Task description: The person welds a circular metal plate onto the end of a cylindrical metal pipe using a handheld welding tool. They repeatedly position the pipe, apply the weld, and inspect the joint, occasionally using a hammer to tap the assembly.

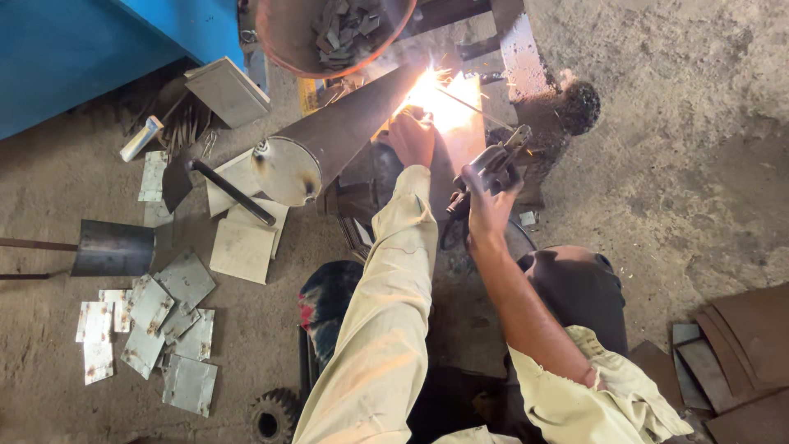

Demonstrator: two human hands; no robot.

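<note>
Welding now: my right hand [491, 207] grips the electrode holder [493, 164], my left hand [411, 138] clasps the steel cone [345, 136] beside the arc; next, I judge, steady rod feed.

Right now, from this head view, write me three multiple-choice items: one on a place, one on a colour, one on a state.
1. Where do the loose flat metal plates lie?
A. on the floor left of the person
B. inside the bowl
C. on top of the cone

2. What colour is the big panel at upper left?
A. red
B. blue
C. yellow

3. What is the state of the right hand?
A. open and empty
B. resting flat on the floor
C. closed on the welding electrode holder

Answers:
1 A, the plates are scattered on the floor at lower left.
2 B, the panel is plainly blue.
3 C, the fingers wrap the holder, its rod reaching the bright arc by the left hand on the metal cone.
</note>
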